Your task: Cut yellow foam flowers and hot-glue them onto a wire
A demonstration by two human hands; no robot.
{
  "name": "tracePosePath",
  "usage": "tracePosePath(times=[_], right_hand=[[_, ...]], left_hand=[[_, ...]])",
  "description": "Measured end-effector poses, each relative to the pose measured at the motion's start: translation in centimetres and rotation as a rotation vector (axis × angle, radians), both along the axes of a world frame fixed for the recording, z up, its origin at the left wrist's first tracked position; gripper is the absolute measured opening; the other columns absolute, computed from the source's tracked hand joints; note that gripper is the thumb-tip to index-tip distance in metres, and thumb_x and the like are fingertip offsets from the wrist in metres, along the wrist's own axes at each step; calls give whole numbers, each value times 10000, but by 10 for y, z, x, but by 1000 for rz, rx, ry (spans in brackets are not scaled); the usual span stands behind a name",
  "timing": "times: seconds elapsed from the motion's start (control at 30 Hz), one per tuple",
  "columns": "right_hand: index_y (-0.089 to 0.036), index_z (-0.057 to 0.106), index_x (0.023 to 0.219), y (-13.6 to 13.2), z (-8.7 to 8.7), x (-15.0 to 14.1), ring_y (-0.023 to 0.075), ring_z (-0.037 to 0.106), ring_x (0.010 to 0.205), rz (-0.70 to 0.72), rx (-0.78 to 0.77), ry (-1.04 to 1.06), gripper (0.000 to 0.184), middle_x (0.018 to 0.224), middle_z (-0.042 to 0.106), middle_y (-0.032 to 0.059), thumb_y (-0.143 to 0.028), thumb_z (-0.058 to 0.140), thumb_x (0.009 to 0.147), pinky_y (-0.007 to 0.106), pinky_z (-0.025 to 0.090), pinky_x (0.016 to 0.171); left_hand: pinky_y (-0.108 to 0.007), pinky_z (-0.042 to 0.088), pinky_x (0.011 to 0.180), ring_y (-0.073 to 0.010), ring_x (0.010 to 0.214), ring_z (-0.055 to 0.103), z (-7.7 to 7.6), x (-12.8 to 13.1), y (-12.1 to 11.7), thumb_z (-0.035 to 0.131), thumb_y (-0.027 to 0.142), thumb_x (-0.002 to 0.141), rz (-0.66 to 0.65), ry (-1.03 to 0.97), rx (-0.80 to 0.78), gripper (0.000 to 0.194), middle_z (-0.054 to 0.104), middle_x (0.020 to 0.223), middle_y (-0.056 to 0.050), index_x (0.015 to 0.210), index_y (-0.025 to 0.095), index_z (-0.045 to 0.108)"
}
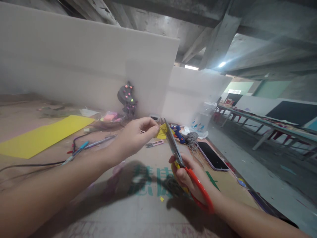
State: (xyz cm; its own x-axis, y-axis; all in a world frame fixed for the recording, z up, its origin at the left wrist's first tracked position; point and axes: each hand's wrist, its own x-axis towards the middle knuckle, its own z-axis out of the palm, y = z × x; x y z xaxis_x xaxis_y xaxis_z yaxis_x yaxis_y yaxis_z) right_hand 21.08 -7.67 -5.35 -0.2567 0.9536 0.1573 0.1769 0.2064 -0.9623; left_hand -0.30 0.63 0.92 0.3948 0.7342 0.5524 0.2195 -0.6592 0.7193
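Note:
My left hand (137, 135) pinches a small yellow paper piece (162, 131) at its left edge, held above the table. My right hand (188, 177) grips red-handled scissors (174, 148), fingers through the red loops. The metal blades point up and away, and their tips meet the yellow piece. A tiny yellow scrap (161, 198) lies on the cardboard below the hands.
A brown cardboard sheet (138, 205) with green printing covers the table. A large yellow sheet (42, 135) lies at left, with pens (84, 145) and a black cable beside it. A phone (213, 156), grey string, blue tool and small snips (155, 143) sit beyond. White partition behind.

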Motion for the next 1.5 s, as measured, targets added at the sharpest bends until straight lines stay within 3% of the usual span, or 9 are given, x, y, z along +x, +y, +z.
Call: tracePosePath(times=[0.63,0.87,1.03,1.2,1.5], right_hand=[[-194,524,1028,-1,-3,2,63,277,512,25,-13,5,526,711,370,-48,-636,654,773,211,216,432],[-201,515,1053,-1,-5,2,68,294,514,1,3,18,556,706,391,-47,-661,643,768,210,217,432],[-191,518,1059,0,-5,2,72,288,528,6,42,-1,561,711,386,-42,-666,627,780,215,220,443],[-209,471,1120,-3,-1,3,88,308,579,109,70,-41,565,777,389,-24,-694,524,835,232,267,502],[-245,405,1158,-10,9,4,127,298,643,183,143,-150,539,819,371,-4,-709,384,884,257,278,551]], left_hand=[[-256,457,690,-155,781,598,7,-2,1,530,418,901,-11,-54,-39,271,647,818,-20,851,164,611],[-296,494,749,-178,802,642,0,2,4,533,511,890,-77,-21,-141,359,686,800,-29,881,168,641],[-286,513,772,-171,838,651,-2,5,1,552,459,895,-127,-58,-153,314,692,840,-32,873,160,647],[-308,528,809,-176,874,666,-4,7,-3,549,391,905,-205,-135,-149,256,707,913,-51,954,156,638],[-275,502,803,-152,876,633,-5,10,-10,524,250,906,-249,-46,-45,167,684,931,-25,920,180,675]])
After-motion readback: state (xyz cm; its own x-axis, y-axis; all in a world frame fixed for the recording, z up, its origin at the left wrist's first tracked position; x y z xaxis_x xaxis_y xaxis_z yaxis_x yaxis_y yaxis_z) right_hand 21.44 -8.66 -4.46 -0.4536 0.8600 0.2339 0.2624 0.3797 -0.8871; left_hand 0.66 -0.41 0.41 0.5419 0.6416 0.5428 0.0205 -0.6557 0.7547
